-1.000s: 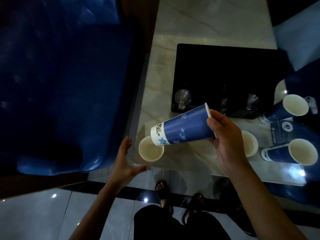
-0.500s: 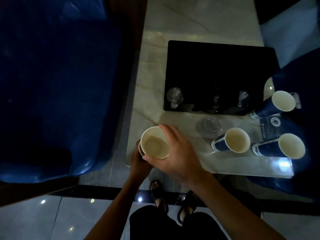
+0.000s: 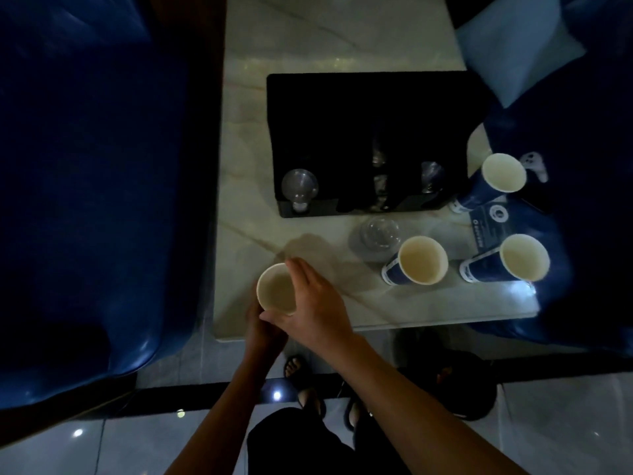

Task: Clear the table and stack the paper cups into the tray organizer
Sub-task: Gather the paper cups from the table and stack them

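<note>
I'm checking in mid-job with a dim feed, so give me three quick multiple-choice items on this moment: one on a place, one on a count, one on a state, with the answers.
1. Where is the clear plastic lid that lies on the table?
A. Between the black organizer and the nearest standing cup
B. On the floor
C. On the blue seat

2. How many paper cups stand on the table apart from the hands?
A. One
B. Three
C. Five

3. What are the hands doing?
A. Both hang empty
B. Both are on one cup at the table's near edge
C. Each lifts a separate cup

Answers: 1 A, the lid sits just in front of the organizer, beside that cup. 2 B, three open cups stand to the right. 3 B, the right hand wraps the cup's rim side and the left hand is on it from below.
</note>
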A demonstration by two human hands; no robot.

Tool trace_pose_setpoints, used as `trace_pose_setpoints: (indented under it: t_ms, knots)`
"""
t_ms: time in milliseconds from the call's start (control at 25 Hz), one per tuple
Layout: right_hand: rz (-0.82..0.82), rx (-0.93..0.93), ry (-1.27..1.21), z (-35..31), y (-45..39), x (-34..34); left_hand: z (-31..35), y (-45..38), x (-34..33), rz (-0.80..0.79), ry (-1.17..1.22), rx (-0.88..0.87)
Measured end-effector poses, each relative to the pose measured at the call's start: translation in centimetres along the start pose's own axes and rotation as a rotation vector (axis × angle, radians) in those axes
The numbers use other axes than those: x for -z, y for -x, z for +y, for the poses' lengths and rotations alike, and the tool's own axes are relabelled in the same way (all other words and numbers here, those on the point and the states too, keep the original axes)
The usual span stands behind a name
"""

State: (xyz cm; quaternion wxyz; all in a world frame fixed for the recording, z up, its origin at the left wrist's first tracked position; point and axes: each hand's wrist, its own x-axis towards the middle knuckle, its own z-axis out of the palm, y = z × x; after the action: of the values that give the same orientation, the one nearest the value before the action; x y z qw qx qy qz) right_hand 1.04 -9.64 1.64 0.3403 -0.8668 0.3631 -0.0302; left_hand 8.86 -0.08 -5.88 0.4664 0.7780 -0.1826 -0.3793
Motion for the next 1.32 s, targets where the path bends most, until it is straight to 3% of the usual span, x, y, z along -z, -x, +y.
trace_pose_setpoints:
  t_ms: [80,120,200,280,360,480,680,840,920,1120,1320]
  knots:
    - [-0.066,-0.055,-0.175,1.0,-0.3,2.4,0.4,-0.4,-0.5,0.043,-0.043,-0.112]
    - [0.009,-0.053,-0.246,2.0,-0.2,4.1,0.7,-0.6,-0.8,0.044,-0.109,-0.165]
    - [0.341,-0.026,-0.223,5.4,0.5,7.6,1.6,-1.0,-2.0,0.037,-0.232,-0.238]
    - [0.553,-0.124,-0.002,9.5,1.4,10.3,2.3,-0.7,-3.0,0.044,-0.418,-0.342]
    - [0.493,-0.34,0.145,12.8,2.1,11.5,2.6,-0.6,-3.8,0.028,-0.561,-0.367]
    - [0.349,-0.484,0.044,15.5,2.8,11.0,3.2,-0.3,-5.6,0.028,-0.594,-0.326]
    - [0.364,-0.437,-0.038,16.5,3.4,11.3,3.9,0.6,-7.6,-0.016,-0.547,-0.333]
    - [0.612,-0.387,-0.434,15.8,5.3,16.3,4.9,1.2,-9.5,-0.022,-0.389,-0.226]
    - [0.648,-0.331,-0.509,15.0,7.0,19.0,5.2,1.5,-10.6,-0.027,-0.259,-0.176]
    - [0.459,-0.209,-0.562,12.5,10.4,20.3,4.5,2.0,-13.0,-0.065,-0.055,-0.096]
    - [0.337,-0.14,-0.203,10.4,9.5,17.2,4.6,2.3,-14.4,-0.116,-0.023,-0.14]
